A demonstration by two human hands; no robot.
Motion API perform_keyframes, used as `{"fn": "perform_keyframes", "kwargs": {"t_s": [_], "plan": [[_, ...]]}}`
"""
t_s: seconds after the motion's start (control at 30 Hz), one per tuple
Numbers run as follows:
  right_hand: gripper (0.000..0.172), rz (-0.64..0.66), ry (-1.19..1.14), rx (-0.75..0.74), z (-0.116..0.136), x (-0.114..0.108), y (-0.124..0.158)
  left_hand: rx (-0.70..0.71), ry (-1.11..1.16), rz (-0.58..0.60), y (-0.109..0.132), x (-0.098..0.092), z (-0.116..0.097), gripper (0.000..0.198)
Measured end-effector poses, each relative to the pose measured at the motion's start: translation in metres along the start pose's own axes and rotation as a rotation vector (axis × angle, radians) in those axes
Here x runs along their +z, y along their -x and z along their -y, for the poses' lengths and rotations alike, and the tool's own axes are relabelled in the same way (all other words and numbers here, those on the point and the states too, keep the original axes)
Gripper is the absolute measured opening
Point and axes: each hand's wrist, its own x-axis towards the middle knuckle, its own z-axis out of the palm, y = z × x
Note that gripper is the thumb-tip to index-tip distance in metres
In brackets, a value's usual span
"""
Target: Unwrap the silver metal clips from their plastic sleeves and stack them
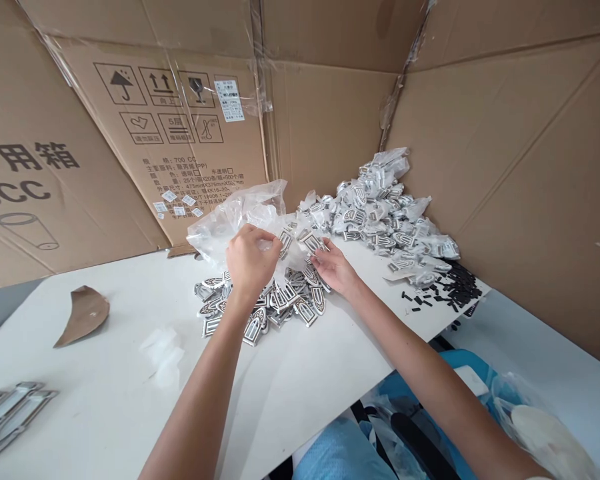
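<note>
My left hand is closed on a clear plastic bag held over a pile of silver-and-black metal badges on the white table. Several badges show through the bag's lower edge. My right hand reaches into the same spot, its fingers pinching a badge at the bag's mouth. Both forearms stretch forward from the bottom of the view.
A larger heap of bagged badges lies at the back right, small black pieces beside it. Cardboard walls surround the table. A brown curved scrap, clear plastic scraps and grey metal strips lie left.
</note>
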Motion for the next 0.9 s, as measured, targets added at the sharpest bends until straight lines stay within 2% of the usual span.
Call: {"fn": "perform_keyframes", "kwargs": {"t_s": [0.2,0.33,0.47,0.57,0.7,0.8,0.9], "plan": [[0.040,0.129,0.044,0.031,0.004,0.010,0.007,-0.032,0.011,0.056,-0.002,0.001,0.002,0.011],[0.043,0.145,0.074,0.031,0.005,0.012,0.007,-0.045,-0.003,0.097,-0.004,0.001,0.003,0.006],[0.046,0.160,0.088,0.025,0.006,0.010,0.005,-0.060,-0.015,0.146,-0.006,0.001,0.000,0.012],[0.048,0.185,0.074,0.022,0.005,0.010,0.004,-0.015,-0.014,0.172,-0.005,0.004,-0.006,0.016],[0.050,0.187,0.036,-0.013,0.005,0.011,0.006,0.116,-0.047,0.217,-0.004,0.008,-0.012,0.018],[0.054,0.181,0.005,-0.030,0.005,0.009,0.009,0.145,-0.102,0.208,-0.004,0.010,-0.011,0.022],[0.056,0.205,-0.017,-0.025,0.005,0.003,0.010,0.079,-0.152,0.155,-0.006,0.012,-0.006,0.022]]}}
